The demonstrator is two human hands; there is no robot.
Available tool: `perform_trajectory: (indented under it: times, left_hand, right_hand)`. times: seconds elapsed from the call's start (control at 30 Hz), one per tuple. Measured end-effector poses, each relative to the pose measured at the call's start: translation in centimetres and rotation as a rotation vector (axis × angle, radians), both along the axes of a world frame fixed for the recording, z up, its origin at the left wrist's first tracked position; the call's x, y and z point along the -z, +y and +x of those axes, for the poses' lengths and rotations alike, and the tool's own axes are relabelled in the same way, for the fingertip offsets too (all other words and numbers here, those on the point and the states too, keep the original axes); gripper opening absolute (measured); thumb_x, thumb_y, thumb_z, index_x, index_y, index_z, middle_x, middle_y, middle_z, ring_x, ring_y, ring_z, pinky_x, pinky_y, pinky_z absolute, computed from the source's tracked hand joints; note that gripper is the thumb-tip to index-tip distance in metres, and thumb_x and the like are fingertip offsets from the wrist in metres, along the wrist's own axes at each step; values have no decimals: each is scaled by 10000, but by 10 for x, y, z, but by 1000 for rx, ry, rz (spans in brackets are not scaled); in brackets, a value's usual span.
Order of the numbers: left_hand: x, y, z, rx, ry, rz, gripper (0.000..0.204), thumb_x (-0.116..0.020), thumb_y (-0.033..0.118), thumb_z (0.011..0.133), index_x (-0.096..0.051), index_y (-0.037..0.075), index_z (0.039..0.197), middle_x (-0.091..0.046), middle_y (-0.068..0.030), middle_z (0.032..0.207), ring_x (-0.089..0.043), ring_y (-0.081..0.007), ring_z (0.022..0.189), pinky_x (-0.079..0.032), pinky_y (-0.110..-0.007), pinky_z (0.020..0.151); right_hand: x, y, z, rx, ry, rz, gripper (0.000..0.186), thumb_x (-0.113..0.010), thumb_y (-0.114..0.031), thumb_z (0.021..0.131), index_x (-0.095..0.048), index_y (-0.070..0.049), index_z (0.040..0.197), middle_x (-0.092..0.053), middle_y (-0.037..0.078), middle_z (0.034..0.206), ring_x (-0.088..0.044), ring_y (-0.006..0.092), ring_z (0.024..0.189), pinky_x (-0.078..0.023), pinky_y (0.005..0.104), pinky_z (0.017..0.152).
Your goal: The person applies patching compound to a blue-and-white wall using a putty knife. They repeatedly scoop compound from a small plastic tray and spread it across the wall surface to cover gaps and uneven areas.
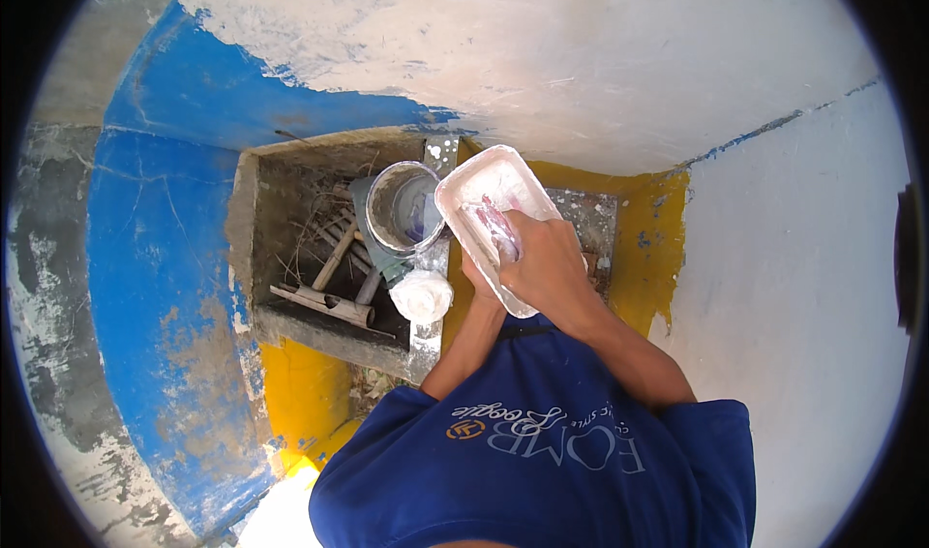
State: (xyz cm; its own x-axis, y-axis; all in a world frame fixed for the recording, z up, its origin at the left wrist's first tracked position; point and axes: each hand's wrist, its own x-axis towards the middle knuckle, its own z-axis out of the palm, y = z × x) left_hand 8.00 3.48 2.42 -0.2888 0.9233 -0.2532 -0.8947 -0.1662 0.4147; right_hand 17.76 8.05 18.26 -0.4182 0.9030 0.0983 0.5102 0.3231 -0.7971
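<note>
1. Our right hand (547, 258) is closed around a flat tool (495, 227) smeared with white paste, pressing it into the white tray (484, 175).
2. Our left hand (476, 275) is mostly hidden beneath the tray; it seems to support it from below, but we cannot tell how far it is closed.
3. The tray is rectangular with rounded corners, coated in wet white putty, held above a wall recess (290, 185).
4. Beside it stands a round bucket (402, 207), crusted grey-white inside.
5. A crumpled white plastic bag (422, 296) lies below the bucket.
6. Dusty sticks (334, 258) fill the rough concrete recess.
</note>
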Motion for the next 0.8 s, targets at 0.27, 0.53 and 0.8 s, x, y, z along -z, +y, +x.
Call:
perform_trajectory:
  times: [0.27, 0.53, 0.8]
  left_hand:
    - [8, -2, -2, -33, 129, 60, 561, -441, 359, 1008, -402, 73, 1490, -555, -138, 1376, -575, -284, 1239, -488, -450, 1053]
    - [1, 1, -6, -16, -7, 1, 542, -430, 393, 1014, -449, 66, 1446, -592, -133, 1320, -607, -273, 1184, -519, -439, 1001]
    - [4, 1, -5, -25, -4, 67, 551, -382, 422, 1041, -423, 70, 1463, -564, -127, 1358, -578, -276, 1223, -481, -448, 1047]
  right_hand:
    - [8, 3, -1, 10, -49, 0, 269, -655, -64, 715, -684, 61, 952, -642, 317, 781, -647, 490, 748, -530, 519, 737]
    - [-5, -1, -1, 14, -28, -57, 315, -665, -75, 710, -697, 60, 993, -641, 320, 771, -652, 481, 733, -532, 508, 718]
    - [14, -4, -3, 1, -37, -49, 302, -671, -65, 698, -694, 69, 968, -638, 316, 759, -650, 477, 728, -535, 493, 705]
